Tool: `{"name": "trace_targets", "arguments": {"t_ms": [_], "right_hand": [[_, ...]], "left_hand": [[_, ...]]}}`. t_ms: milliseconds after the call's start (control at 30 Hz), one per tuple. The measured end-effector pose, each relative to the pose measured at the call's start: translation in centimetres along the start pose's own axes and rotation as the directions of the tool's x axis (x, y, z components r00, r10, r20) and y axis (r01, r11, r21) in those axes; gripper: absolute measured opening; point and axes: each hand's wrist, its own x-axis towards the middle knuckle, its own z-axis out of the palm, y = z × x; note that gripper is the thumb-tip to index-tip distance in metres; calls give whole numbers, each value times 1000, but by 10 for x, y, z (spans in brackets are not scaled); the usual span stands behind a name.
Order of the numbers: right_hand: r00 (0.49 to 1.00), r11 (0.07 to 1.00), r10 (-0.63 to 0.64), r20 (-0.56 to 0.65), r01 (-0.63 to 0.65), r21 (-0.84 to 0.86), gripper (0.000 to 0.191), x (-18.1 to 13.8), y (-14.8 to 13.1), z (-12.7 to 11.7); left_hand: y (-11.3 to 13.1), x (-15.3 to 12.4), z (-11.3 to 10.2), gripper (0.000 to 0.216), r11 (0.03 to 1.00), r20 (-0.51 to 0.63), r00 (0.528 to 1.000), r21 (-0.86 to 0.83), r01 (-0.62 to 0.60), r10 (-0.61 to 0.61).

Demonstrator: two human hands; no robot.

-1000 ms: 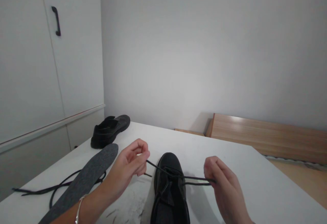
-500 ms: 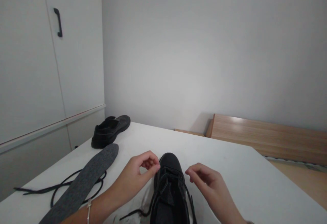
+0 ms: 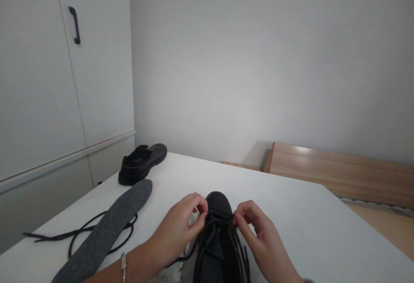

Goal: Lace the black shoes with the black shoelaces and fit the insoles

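Observation:
A black lace-up shoe point(image 3: 220, 207) lies in front of me, toe pointing away, its opening toward me. At its left edge, by the lowest lace row, the thumb and fingertips of my left hand point(image 3: 183, 222) are pinched on the black shoelace point(image 3: 221, 221). On the opposite edge, my right hand point(image 3: 255, 227) pinches the same lace between thumb and forefinger. The fingertips partly hide what lies between them. Loose lace ends hang along both sides of the shoe. A bracelet point(image 3: 123, 265) circles my left wrist.
Left on the white table point(image 3: 291, 214) lies a grey felt insole point(image 3: 110, 225) over a loose black lace point(image 3: 54, 235). Behind it stands a second black shoe point(image 3: 139, 164). A white cabinet point(image 3: 103, 80) is at the left, and a wooden board point(image 3: 323, 162) is beyond the right edge.
Both hands have moved in against the shoe's sides and pinched the lace there. The right hand was apart from the shoe before. The view has shifted slightly.

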Motion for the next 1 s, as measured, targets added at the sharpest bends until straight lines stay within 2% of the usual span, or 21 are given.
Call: {"name": "trace_targets", "arguments": {"t_ms": [100,167,300,400,500,600,700,767,833,900,967,1000], "right_hand": [[998,998,51,38,-53,45,28,1,-2,-5],[997,997,66,51,-68,35,27,2,-2,-9],[995,997,45,86,-40,-60,21,4,-2,-17],[997,977,2,79,15,-212,12,3,0,-21],[998,932,-55,18,58,-358,10,3,3,-21],[988,896,-134,-81,86,-436,11,4,5,-21],[964,911,-164,-208,67,-408,11,6,9,-24],[957,955,-98,-274,13,-297,14,6,11,-26],[953,992,-2,-304,-36,-119,20,7,13,-28],[945,996,67,-321,-47,70,24,7,14,-30],[925,972,118,-361,-33,233,23,7,13,-33],[907,952,152,-393,-27,304,21,7,11,-35]], "left_hand": [[6,-1,-1,8,998,7,999,-59,39,-38],[10,-1,-4,11,972,61,996,-220,82,-70],[11,1,-10,29,790,205,975,-581,194,-89],[6,2,-12,35,698,262,963,-677,234,-70],[-1,3,-13,33,664,285,958,-712,229,-25],[-5,3,-12,31,641,278,960,-732,232,-30],[-7,4,-11,29,631,197,978,-750,198,-72],[-6,6,-12,28,624,142,984,-761,178,-107],[-7,7,-15,26,666,98,987,-729,159,-129],[-8,8,-19,22,799,12,993,-593,100,-115],[-11,7,-23,16,944,-96,994,-330,24,-58],[-13,6,-25,15,986,-131,991,-169,-11,-12]]}}
